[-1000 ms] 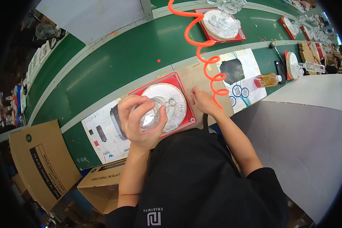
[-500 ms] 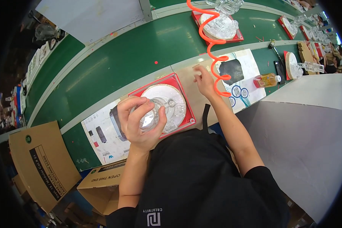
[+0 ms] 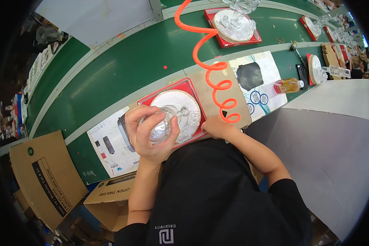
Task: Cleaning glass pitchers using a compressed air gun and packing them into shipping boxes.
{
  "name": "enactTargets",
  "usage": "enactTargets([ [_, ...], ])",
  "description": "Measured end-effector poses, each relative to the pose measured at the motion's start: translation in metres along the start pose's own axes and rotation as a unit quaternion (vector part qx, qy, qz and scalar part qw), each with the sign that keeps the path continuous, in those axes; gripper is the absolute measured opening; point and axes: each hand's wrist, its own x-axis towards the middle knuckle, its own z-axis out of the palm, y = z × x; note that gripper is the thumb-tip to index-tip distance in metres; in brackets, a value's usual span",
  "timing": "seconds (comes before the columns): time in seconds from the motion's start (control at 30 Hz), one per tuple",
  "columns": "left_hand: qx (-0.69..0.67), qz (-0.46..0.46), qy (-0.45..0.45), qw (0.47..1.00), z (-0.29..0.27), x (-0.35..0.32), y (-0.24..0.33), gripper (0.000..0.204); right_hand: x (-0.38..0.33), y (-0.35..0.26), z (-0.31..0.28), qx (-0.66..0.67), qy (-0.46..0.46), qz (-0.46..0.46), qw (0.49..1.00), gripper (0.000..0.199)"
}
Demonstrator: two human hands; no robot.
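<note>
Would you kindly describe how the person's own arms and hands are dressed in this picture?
Both forearms are bare. The left hand and right hand wear no gloves, and no rings or watch can be made out. The black short sleeve of a T-shirt covers the right upper arm; on the left side the same black top reaches about the elbow. A small white mark sits on the shirt lower down.

Glass piece in left hand over tray; right hand at tray's right edge.
</note>
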Motion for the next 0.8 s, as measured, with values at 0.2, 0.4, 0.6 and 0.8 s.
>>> enactTargets([
  [0.2,-0.001,0.0,0.027,1.0,0.003,0.0,0.0,0.049,0.023,0.007,0.0,-0.06,-0.032,-0.034,0.997,0.016],
  [0.4,-0.005,-0.003,0.019,1.0,0.003,0.0,0.001,0.049,0.027,0.021,-0.001,-0.005,-0.075,-0.098,0.992,0.014],
  [0.6,0.021,0.002,0.004,1.0,0.001,0.001,0.002,0.044,0.018,0.023,0.001,0.024,-0.045,-0.118,0.992,0.016],
  [0.8,0.02,0.003,-0.001,1.0,0.001,0.002,0.002,0.044,-0.004,0.03,-0.016,0.086,-0.002,-0.055,0.995,0.013],
])
